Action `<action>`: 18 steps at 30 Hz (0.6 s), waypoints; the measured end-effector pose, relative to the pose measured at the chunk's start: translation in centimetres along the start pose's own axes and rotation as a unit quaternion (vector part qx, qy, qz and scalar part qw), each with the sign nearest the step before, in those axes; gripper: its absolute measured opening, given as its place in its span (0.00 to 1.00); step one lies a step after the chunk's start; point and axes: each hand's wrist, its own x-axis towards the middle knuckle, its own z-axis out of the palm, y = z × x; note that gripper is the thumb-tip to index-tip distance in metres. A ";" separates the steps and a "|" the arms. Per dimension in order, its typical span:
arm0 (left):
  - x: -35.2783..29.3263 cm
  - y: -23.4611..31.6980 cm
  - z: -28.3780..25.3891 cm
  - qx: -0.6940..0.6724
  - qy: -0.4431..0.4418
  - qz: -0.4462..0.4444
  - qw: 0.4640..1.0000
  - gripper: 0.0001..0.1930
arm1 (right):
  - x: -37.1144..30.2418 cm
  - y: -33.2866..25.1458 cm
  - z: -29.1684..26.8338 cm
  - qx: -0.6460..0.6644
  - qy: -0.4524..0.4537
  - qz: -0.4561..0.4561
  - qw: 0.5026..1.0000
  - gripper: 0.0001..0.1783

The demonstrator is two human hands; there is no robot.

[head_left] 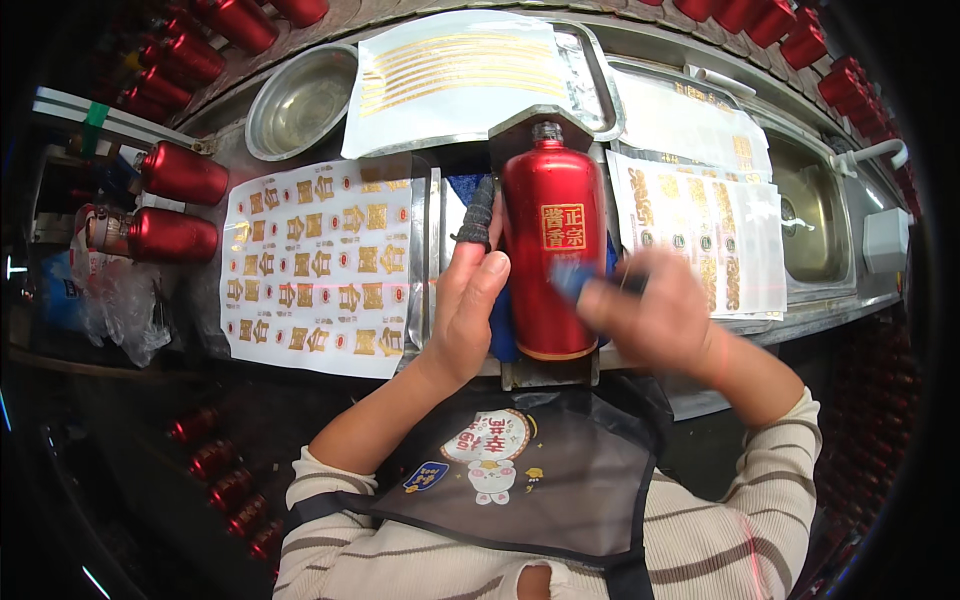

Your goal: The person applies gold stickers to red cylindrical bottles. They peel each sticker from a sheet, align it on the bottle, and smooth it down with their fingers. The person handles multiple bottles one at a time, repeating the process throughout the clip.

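A glossy red bottle [545,300] lies in front of me on a metal holder, its threaded neck pointing away. A square gold decal [563,227] of characters sits on its upper side. Along the bottle's left side rests my left hand [462,315], fingers stretched forward and thumb raised. A dark wrap [480,212] covers one of its fingers. My right hand [655,310], smeared by motion, is closed over the bottle's lower right part. It grips a small blue tool [572,280], too blurred to name, at the bottle's surface below the decal.
Sheets of gold decals lie left [232,300], at the back [460,40] and right [765,260]. A metal bowl [262,125] stands back left, a sink [815,215] far right. Red bottles [175,235] lie at the left; several more line the edges.
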 end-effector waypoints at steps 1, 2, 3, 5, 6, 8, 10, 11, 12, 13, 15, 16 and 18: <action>0.0 -0.2 -0.2 0.009 0.004 0.000 1.000 0.32 | 0.0 -0.3 0.3 0.079 0.003 -0.001 0.997 0.13; 0.1 0.0 0.1 0.000 0.016 -0.005 1.000 0.31 | -0.2 -0.8 0.3 0.153 0.004 0.002 0.988 0.12; -0.2 0.5 0.5 -0.022 0.019 -0.014 0.999 0.31 | 0.5 -0.5 0.3 0.178 -0.023 0.103 0.978 0.12; -0.9 0.3 -0.1 0.042 0.036 -0.019 0.998 0.31 | 3.1 3.5 0.8 0.190 0.123 0.325 0.918 0.15; -0.8 0.8 0.0 0.033 0.028 -0.031 0.999 0.32 | 3.1 4.2 0.8 0.109 0.119 0.196 0.967 0.13; -1.4 1.0 -0.6 0.113 0.056 -0.009 0.992 0.32 | 1.8 2.2 1.1 -0.010 0.071 -0.021 0.997 0.09; -2.6 0.8 -2.0 0.152 0.056 0.025 0.987 0.33 | 0.2 -1.5 1.3 0.134 0.049 -0.110 0.984 0.10; -2.9 1.1 -2.4 0.149 0.049 0.040 0.987 0.34 | 0.2 -2.5 0.6 0.192 0.002 -0.114 0.975 0.10; -3.0 1.2 -2.6 0.158 0.040 0.074 0.984 0.36 | 0.8 -1.3 1.1 0.147 0.031 -0.056 0.987 0.11; -3.5 1.8 -2.1 0.193 0.015 0.069 0.979 0.40 | 1.4 0.4 0.8 0.077 0.031 0.026 0.996 0.14; -4.0 3.6 -0.7 0.264 -0.037 0.061 0.962 0.49 | 2.0 1.8 0.7 0.026 0.076 0.002 0.997 0.17; -4.1 3.9 -0.4 0.334 -0.062 0.065 0.938 0.52 | 0.5 0.5 1.3 0.038 0.079 -0.051 0.995 0.18; -4.8 3.1 -0.2 0.454 -0.103 0.043 0.884 0.60 | -0.9 -1.8 0.4 0.136 0.033 -0.032 0.990 0.17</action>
